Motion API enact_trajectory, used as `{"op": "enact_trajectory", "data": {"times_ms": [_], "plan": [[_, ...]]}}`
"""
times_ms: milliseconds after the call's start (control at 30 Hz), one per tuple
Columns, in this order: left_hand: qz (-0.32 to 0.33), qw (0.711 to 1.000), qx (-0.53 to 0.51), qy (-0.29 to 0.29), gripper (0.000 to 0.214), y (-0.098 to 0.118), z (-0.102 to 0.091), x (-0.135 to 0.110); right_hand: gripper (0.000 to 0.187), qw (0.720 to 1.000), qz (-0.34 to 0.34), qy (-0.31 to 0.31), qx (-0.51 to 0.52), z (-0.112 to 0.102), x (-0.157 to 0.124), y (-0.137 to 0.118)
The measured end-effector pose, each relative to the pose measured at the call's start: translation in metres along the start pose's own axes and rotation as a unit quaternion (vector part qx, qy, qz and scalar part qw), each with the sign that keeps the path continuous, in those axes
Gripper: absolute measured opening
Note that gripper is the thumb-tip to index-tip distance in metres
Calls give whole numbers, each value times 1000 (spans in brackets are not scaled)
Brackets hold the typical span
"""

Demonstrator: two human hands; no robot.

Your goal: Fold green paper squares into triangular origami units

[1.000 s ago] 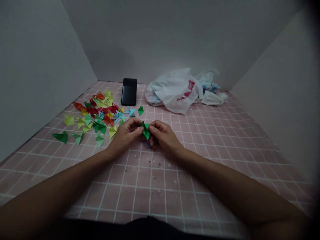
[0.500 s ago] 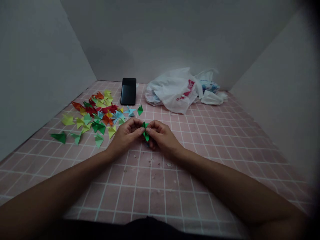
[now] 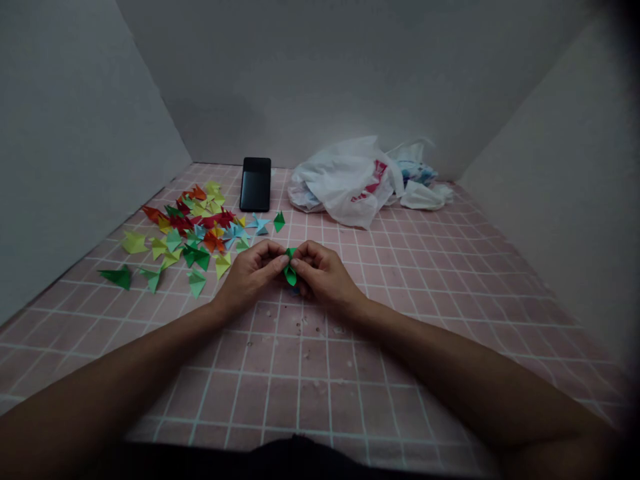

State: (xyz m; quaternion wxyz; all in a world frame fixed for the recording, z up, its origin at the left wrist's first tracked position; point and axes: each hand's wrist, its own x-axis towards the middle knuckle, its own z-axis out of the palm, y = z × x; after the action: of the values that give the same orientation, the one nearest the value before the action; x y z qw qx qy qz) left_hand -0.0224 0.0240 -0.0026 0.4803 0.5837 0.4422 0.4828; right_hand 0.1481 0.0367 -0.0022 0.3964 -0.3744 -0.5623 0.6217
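Note:
A small folded green paper piece (image 3: 290,272) is pinched between both hands just above the pink tiled floor (image 3: 430,280). My left hand (image 3: 249,272) grips its left side with closed fingertips. My right hand (image 3: 325,273) grips its right side, fingers closed too. Most of the paper is hidden by my fingers. To the left lies a scatter of folded paper pieces (image 3: 193,230) in red, yellow, green, orange and light blue.
A black phone (image 3: 255,183) lies face up near the back wall. A crumpled white plastic bag (image 3: 350,180) with more wrapping beside it sits at the back right. Grey walls close in on the left, back and right. Small crumbs dot the tiles below my hands.
My fingers have pressed closer together on the green paper, so less of it shows. The hands stay in about the same place.

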Motion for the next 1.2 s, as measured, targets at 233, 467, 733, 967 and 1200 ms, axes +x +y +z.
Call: {"op": "enact_trajectory", "data": {"times_ms": [233, 467, 733, 967, 1200], "plan": [[-6, 1000, 17, 2, 19, 1, 1, 0, 15, 1000, -9, -2, -7, 0, 1, 0], [11, 998, 58, 7, 17, 4, 2, 0, 15, 1000, -14, -7, -22, 0, 2, 1], [17, 993, 115, 33, 14, 5, 4, 0, 15, 1000, -11, 2, -7, -1, 3, 3], [44, 981, 165, 95, 11, 7, 3, -4, 25, 1000, 7, -1, -3, 0, -1, -2], [45, 977, 154, 137, 12, 6, 6, -6, 27, 993, -39, 9, -112, 1, 0, 4]]}}
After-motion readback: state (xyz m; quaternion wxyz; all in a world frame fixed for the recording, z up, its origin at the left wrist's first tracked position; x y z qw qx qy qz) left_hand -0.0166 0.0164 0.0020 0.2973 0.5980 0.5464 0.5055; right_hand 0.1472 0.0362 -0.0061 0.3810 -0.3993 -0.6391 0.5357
